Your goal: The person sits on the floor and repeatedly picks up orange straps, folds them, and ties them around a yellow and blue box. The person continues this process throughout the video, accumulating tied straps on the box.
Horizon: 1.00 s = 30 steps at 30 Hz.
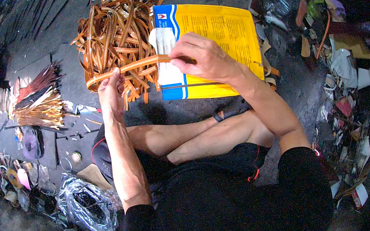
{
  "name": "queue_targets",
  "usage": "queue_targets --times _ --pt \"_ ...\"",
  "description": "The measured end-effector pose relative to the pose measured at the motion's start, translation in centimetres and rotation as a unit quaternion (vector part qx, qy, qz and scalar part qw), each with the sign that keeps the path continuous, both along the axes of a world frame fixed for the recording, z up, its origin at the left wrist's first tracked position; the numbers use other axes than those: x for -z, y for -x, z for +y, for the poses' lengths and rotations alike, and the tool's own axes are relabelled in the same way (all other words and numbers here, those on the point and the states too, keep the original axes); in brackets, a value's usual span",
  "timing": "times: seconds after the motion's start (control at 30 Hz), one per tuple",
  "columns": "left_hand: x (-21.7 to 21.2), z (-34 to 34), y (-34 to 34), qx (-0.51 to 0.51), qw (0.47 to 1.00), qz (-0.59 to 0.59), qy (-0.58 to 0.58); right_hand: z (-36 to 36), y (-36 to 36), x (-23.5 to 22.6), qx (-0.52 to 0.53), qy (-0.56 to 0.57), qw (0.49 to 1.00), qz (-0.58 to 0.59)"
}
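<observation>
A long orange-brown strap [138, 64], leather-like with a pale line along it, is stretched between my two hands. My left hand [110, 90] pinches it between thumb and fingers near the heap's lower edge. At the strap's other end, my right hand [200, 57] has its fingers closed on the tip, above a white patch [168, 73] on a yellow and blue printed sheet [219, 22]. Behind the strap lies a tangled heap of similar brown straps [113, 31]. A thin dark strip [204, 84] lies across the sheet's near part.
Bundles of dark red and tan strips [38, 104] lie on the floor to the left. Clear plastic wrap [86, 203] is crumpled at the lower left. Scraps and plastic pieces [342, 66] litter the right side. My crossed legs [207, 140] are close below the sheet.
</observation>
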<state>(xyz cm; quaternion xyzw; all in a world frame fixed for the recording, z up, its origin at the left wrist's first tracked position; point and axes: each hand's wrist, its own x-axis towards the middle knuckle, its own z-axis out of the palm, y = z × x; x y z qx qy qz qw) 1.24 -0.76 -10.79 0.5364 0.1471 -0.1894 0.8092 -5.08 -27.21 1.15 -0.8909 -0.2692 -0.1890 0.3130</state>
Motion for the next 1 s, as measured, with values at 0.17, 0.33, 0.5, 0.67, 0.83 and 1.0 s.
queue_targets --times 0.17,0.33,0.5,0.67,0.83,1.0 --pt "0.1 1.3 -0.9 -0.033 0.999 0.006 -0.029 0.9 -0.5 -0.1 -0.013 -0.005 1.000 -0.019" --pt "0.1 2.0 -1.0 -0.028 0.997 -0.004 -0.067 0.4 -0.4 0.2 -0.006 -0.004 1.000 -0.015" --pt "-1.1 2.6 -1.3 -0.055 0.998 -0.003 -0.042 0.4 -0.1 0.5 0.016 -0.006 1.000 -0.023" --pt "-0.4 3.8 -2.2 -0.090 0.986 0.039 0.135 1.5 -0.7 0.4 0.006 0.015 0.999 -0.041" --pt "-7.3 -2.6 1.8 -0.079 0.931 0.087 0.347 1.3 -0.5 0.7 0.022 0.020 0.998 -0.056" --pt "-9.4 -8.7 3.9 0.062 0.961 -0.205 -0.173 1.0 -0.2 0.1 0.036 -0.027 0.998 0.046"
